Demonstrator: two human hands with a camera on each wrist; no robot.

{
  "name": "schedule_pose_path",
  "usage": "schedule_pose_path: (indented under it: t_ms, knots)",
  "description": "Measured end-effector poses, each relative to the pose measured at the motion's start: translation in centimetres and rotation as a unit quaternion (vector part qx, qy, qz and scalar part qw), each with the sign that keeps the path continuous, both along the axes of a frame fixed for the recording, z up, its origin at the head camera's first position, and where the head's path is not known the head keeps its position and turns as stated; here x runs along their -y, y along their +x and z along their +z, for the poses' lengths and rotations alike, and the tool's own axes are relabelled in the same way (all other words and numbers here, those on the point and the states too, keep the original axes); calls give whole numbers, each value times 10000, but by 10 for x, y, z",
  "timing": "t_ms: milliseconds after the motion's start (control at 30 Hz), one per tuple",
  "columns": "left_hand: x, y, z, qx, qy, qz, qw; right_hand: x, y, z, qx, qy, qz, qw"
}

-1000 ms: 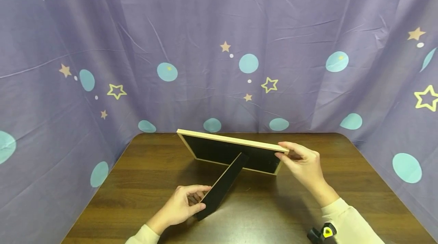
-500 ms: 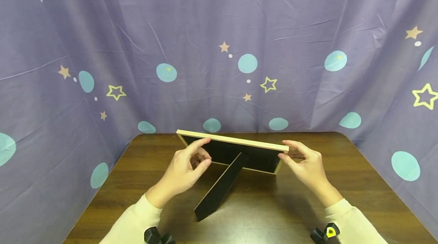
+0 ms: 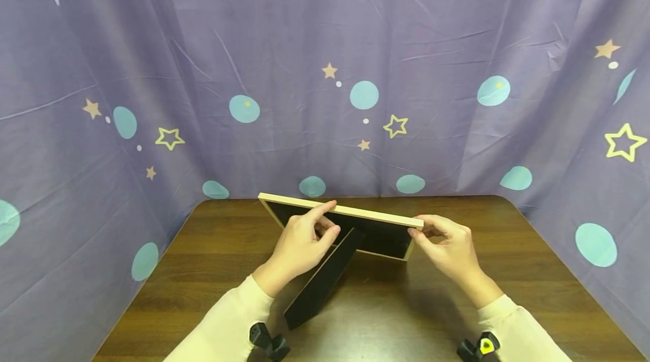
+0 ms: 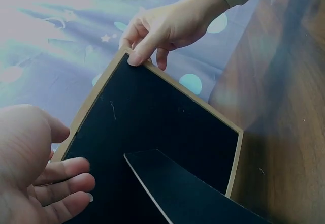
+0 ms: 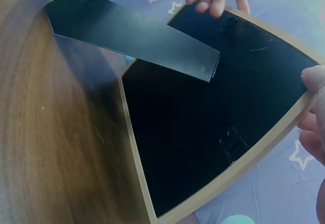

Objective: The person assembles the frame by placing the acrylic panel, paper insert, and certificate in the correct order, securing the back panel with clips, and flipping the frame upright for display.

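Note:
A picture frame (image 3: 391, 238) with a pale wooden border and black backing leans away on the table, its back toward me. Its black easel leg (image 3: 325, 280) is swung out and reaches down to the tabletop. My right hand (image 3: 449, 246) pinches the top right corner, thumb on the backing and fingers round the far side, as the right wrist view also shows. Along the top edge, my left hand (image 3: 299, 246) rests its extended index finger, the thumb lower and apart from the edge. Its other fingers (image 4: 66, 188) are loosely bent in the left wrist view.
The brown wooden table (image 3: 193, 272) has rounded far corners. A purple curtain (image 3: 304, 29) with stars and dots hangs behind and along both sides. Black wrist devices (image 3: 266, 342) sit at both cream sleeves.
My left hand has let go of the easel leg, risen to the frame's top edge and slid right along it. The right hand stays at its corner; the picture frame hardly moves.

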State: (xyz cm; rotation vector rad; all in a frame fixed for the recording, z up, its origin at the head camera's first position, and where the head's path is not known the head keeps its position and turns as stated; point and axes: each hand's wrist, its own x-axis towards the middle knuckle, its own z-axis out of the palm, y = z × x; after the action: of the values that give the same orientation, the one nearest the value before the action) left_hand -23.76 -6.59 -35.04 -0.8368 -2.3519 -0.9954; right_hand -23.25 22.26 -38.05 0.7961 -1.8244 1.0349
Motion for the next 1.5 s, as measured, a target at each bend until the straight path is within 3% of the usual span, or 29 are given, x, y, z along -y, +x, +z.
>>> schedule_pose_path:
  t_ms: [133,333,533,767,967,1233,1500]
  knots:
    - [0,2,-1,112,216,100,9997,2,0,-6,-177,62,194,9996]
    - [3,8,-2,179,488,160,9985,17,20,3,-515,177,602,9967]
    - [3,17,-4,308,644,14,9975,34,29,3,-830,280,1057,9905]
    - [-2,31,-7,420,799,-173,9958,54,39,5,-902,363,1490,9840]
    - [-5,41,-10,560,961,-419,9929,63,40,-2,-901,398,1643,9815]
    - [-2,43,-16,551,887,-616,9926,76,39,-13,-882,440,1898,9769]
    - [-1,51,-22,996,1236,-585,9856,89,41,-13,-872,379,1977,9756]
